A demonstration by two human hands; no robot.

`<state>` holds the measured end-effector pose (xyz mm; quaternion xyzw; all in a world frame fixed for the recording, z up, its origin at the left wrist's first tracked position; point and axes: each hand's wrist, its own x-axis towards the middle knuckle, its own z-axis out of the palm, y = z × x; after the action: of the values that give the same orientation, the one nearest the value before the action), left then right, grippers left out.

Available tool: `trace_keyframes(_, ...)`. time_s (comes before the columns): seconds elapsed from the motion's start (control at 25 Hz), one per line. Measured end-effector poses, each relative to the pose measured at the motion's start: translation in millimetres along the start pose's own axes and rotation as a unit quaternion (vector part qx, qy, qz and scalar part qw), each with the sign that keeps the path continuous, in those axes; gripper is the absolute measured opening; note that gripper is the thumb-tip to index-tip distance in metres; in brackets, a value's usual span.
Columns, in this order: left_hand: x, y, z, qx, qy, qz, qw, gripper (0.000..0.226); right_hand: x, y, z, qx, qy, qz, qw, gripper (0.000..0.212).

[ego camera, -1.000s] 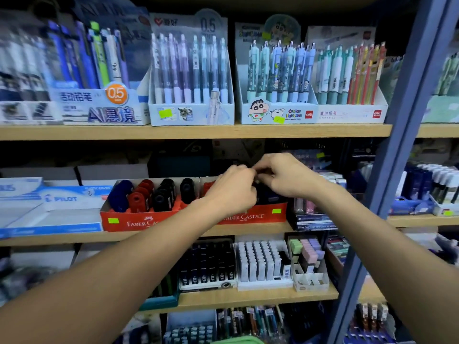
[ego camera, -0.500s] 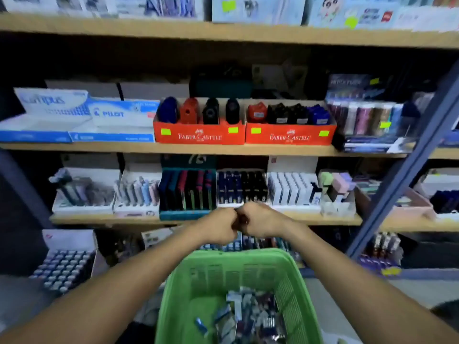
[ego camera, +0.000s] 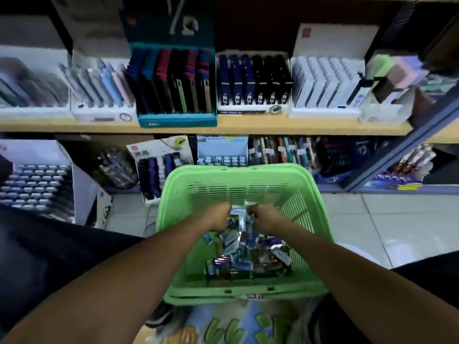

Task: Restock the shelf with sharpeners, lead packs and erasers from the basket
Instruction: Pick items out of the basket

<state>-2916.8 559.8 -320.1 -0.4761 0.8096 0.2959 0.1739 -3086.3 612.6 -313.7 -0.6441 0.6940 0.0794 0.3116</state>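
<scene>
Both our left hand (ego camera: 218, 217) and right hand (ego camera: 264, 216) reach into the green basket (ego camera: 308, 194), fingers curled around small packs (ego camera: 239, 214). We should lift only a few, gripping firmly.

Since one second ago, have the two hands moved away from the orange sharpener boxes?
Yes. The left hand and right hand have come down from that shelf into the green basket, among its packets.

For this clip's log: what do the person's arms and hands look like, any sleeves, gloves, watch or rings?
Both forearms are bare right up to the frame's lower edge: no sleeve shows. The left hand and right hand wear no gloves. No watch or band shows on either wrist. The fingers are turned away from the camera and blurred, so rings cannot be ruled out. Dark clothing shows beside each arm.
</scene>
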Motion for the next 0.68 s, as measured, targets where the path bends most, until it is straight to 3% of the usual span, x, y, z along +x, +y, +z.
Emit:
trace_keyframes(0.16,22.5,-16.9,30.2,-0.021,-0.021,-0.024,0.999,0.026,20.7,14.7,32.4,0.022,-0.006,0.015,1.000,0.027)
trace_keyframes(0.28,31.7,-17.1,57.3,-0.020,-0.026,-0.006,0.999,0.027,29.6,12.8,51.7,0.009,-0.020,0.028,0.999,0.030)
trace_keyframes(0.48,44.0,-6.2,78.8,-0.075,0.020,0.012,0.997,0.019,34.6,32.8,66.8,0.054,0.061,0.126,0.989,0.034)
trace_keyframes(0.68,51.6,6.2,80.3,-0.124,0.026,0.013,0.992,0.037,31.5,37.7,76.0,0.064,0.060,0.120,0.989,0.045)
